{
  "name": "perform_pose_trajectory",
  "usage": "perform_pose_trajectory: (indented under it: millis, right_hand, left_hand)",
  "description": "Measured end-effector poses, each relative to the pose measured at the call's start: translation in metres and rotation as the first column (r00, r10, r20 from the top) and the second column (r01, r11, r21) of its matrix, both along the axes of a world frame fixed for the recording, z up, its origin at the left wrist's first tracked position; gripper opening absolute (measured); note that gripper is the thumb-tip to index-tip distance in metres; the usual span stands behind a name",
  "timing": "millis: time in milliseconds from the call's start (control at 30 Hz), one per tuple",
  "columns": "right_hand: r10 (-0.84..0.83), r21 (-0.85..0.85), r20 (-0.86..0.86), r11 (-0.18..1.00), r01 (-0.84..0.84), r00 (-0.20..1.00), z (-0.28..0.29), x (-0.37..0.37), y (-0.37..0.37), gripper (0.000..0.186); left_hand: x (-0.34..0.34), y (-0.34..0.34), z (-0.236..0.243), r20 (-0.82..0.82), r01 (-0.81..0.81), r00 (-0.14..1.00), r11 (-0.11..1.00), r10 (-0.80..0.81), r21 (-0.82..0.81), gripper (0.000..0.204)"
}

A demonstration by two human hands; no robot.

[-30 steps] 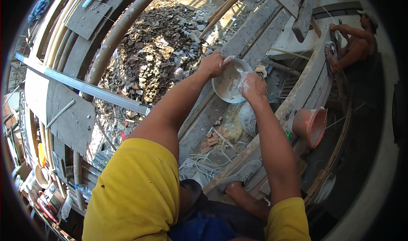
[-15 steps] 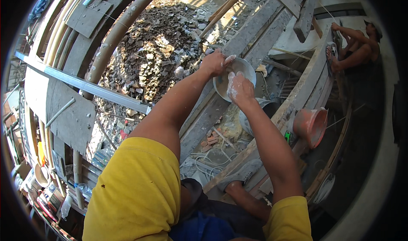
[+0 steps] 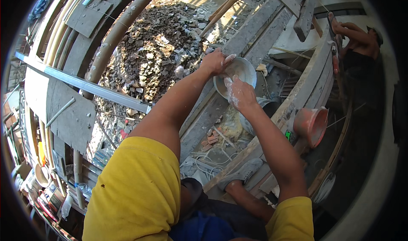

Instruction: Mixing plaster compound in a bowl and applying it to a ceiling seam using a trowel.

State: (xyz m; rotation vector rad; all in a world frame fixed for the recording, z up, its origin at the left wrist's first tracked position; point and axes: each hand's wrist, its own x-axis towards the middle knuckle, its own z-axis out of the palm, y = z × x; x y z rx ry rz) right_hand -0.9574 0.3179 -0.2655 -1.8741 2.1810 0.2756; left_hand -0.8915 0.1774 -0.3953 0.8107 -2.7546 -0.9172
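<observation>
My right hand (image 3: pixel 241 93), white-smeared, curls over the bowl (image 3: pixel 248 69) — whether it closes on anything I can't tell — while my left hand (image 3: pixel 216 63) clamps its rim above the planks (image 3: pixel 208 125); I'm probably mixing, so the next stroke calls for a steady bowl

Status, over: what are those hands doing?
Left hand holding round pale bowl by rim. Whitened right hand at bowl, grip unclear. Round red bucket off right.

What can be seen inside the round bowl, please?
Inside the bowl, pale, paste-like residue seems visible. The right hand covers the lower part, so whatever lies behind it cannot be seen.
</observation>
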Motion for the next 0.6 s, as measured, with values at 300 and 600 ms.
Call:
perform_pose_trajectory:
  millis: [300,600]
  right_hand:
    - [0.199,0.277,-0.069,0.945,-0.173,0.977,0.033,-0.035,0.001,0.021]
    - [0.131,0.307,-0.076,0.946,-0.102,0.988,0.025,-0.024,0.013,0.027]
  left_hand:
    - [-0.002,0.004,0.010,0.046,-0.138,0.990,0.970,0.131,0.202,0.042]
    - [-0.003,0.005,0.013,0.035,-0.160,0.987,0.958,0.156,0.240,0.049]
